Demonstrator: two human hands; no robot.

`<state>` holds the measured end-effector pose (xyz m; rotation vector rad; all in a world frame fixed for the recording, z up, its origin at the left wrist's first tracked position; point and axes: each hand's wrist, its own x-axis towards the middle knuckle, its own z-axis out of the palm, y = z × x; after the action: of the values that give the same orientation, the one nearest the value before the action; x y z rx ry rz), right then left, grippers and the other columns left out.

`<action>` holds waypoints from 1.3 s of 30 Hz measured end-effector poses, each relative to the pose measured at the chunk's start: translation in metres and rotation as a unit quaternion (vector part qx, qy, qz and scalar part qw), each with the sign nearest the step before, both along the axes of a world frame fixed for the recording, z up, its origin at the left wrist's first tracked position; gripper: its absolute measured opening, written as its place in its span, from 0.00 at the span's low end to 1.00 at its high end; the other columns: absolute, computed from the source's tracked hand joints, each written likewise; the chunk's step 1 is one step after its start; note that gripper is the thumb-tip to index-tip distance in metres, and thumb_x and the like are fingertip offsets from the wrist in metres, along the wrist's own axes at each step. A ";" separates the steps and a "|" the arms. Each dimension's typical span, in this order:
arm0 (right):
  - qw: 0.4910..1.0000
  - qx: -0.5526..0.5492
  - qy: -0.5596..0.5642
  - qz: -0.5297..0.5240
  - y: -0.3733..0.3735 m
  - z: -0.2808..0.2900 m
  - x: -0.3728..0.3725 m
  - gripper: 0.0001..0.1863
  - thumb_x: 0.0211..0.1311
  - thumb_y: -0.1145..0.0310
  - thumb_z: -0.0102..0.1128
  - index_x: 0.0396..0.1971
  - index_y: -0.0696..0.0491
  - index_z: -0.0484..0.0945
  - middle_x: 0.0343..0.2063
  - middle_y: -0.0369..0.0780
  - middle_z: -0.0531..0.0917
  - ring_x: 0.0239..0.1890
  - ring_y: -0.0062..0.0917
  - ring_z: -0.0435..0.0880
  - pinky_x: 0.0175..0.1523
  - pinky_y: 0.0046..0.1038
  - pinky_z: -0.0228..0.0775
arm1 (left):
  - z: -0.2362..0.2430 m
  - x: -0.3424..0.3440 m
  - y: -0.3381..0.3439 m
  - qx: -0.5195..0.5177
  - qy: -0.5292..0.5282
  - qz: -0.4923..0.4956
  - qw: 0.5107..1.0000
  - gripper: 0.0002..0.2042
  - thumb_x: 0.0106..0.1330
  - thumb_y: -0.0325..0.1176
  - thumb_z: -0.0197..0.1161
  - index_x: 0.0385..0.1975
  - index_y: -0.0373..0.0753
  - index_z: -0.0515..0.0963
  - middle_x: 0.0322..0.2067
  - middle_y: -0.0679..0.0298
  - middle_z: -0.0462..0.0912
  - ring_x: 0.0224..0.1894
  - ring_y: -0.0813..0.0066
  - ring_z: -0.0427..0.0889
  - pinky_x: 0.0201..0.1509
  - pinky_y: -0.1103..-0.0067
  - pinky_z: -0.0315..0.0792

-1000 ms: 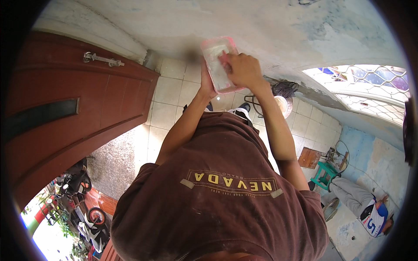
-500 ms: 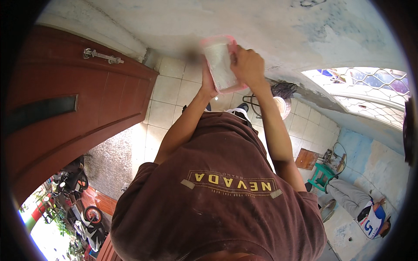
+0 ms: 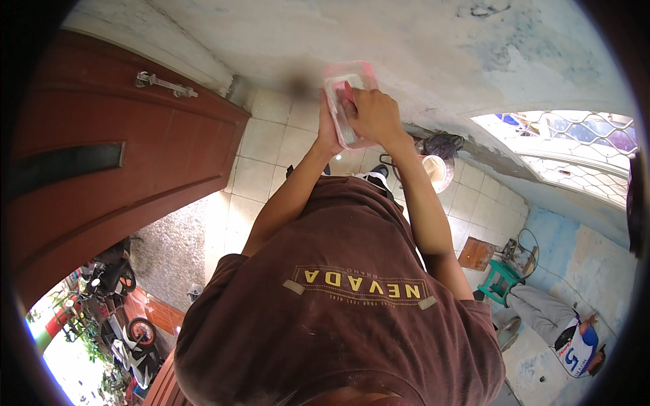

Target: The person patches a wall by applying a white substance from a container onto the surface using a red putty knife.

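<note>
My left hand [image 3: 328, 128] is wrapped round the left side of a pink, see-through plastic tub [image 3: 367, 70], held up in front of me close to the wall. Whitish paste [image 3: 336, 82] coats its inside. Over the tub, my right hand [image 3: 376, 116] is closed on a small pink-red scraper [image 3: 347, 91], whose lower part is hidden among the fingers and the tub. Both forearms reach forward from my body.
A patchy plastered wall [image 3: 271, 40] rises ahead; a brown door [image 3: 74, 169] stands at left. On the tiled floor are a pail [image 3: 437, 172], a black bag [image 3: 443, 145] and a green stool [image 3: 500, 281]. Another person [image 3: 565, 331] is at lower right, motorcycles [image 3: 135, 338] at lower left.
The tub has shifted slightly right and tilted. My right hand has moved left and down over its middle, and the red scraper now shows more clearly.
</note>
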<state>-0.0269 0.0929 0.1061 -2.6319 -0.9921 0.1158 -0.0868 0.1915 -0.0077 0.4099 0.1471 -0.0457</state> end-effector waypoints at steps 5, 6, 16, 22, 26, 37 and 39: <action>0.996 -0.021 0.010 -0.085 0.000 0.011 0.017 0.16 0.65 0.58 0.61 0.39 0.57 0.85 0.29 0.54 0.87 0.36 0.52 0.89 0.42 0.50 0.81 | -0.004 0.002 0.004 -0.044 -0.027 -0.022 0.998 0.48 0.68 0.80 0.33 0.80 0.51 0.54 0.76 0.58 0.62 0.76 0.54 0.66 0.75 0.49 0.65; 0.997 -0.006 0.003 -0.076 0.004 0.006 0.014 0.16 0.65 0.58 0.61 0.38 0.57 0.85 0.28 0.53 0.87 0.35 0.52 0.89 0.42 0.50 0.81 | -0.003 0.004 0.001 -0.038 -0.026 -0.023 0.999 0.48 0.68 0.80 0.33 0.80 0.51 0.54 0.76 0.58 0.62 0.76 0.54 0.66 0.75 0.49 0.65; 0.998 -0.015 -0.015 -0.058 0.009 0.000 0.012 0.15 0.62 0.58 0.61 0.34 0.57 0.84 0.30 0.51 0.88 0.32 0.46 0.89 0.37 0.46 0.81 | 0.004 0.000 -0.001 -0.043 -0.018 -0.029 0.998 0.47 0.70 0.79 0.31 0.80 0.50 0.54 0.76 0.58 0.62 0.76 0.55 0.65 0.76 0.52 0.66; 1.000 -0.025 -0.005 -0.004 0.001 -0.008 0.014 0.14 0.63 0.60 0.62 0.37 0.55 0.86 0.28 0.52 0.87 0.32 0.50 0.89 0.38 0.47 0.81 | -0.003 0.000 0.006 -0.102 -0.061 -0.049 0.992 0.47 0.71 0.79 0.31 0.80 0.49 0.54 0.76 0.57 0.62 0.75 0.53 0.66 0.76 0.51 0.66; 0.998 -0.018 -0.013 -0.050 0.008 0.008 0.028 0.16 0.64 0.58 0.61 0.35 0.57 0.86 0.29 0.53 0.87 0.33 0.49 0.88 0.38 0.47 0.81 | 0.004 0.001 0.004 -0.082 -0.053 -0.043 0.994 0.47 0.70 0.79 0.33 0.80 0.51 0.53 0.77 0.59 0.61 0.76 0.53 0.66 0.76 0.51 0.65; 0.999 -0.030 0.008 -0.043 0.010 0.005 0.014 0.15 0.62 0.59 0.61 0.32 0.57 0.86 0.27 0.51 0.87 0.32 0.46 0.89 0.39 0.46 0.82 | -0.007 0.006 0.005 -0.060 -0.025 -0.035 0.997 0.49 0.67 0.82 0.32 0.80 0.54 0.54 0.76 0.59 0.62 0.77 0.54 0.64 0.76 0.49 0.64; 0.999 -0.006 -0.007 -0.051 0.018 0.010 0.017 0.15 0.62 0.59 0.61 0.32 0.57 0.86 0.27 0.51 0.87 0.32 0.46 0.90 0.39 0.45 0.82 | -0.002 0.010 0.001 0.005 -0.021 -0.024 0.999 0.50 0.65 0.83 0.32 0.80 0.54 0.54 0.76 0.59 0.62 0.77 0.53 0.63 0.75 0.46 0.63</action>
<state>-0.0104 0.1110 0.1161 -2.6920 -0.8610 0.0787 -0.0770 0.1929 -0.0099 0.4232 0.0964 -0.0832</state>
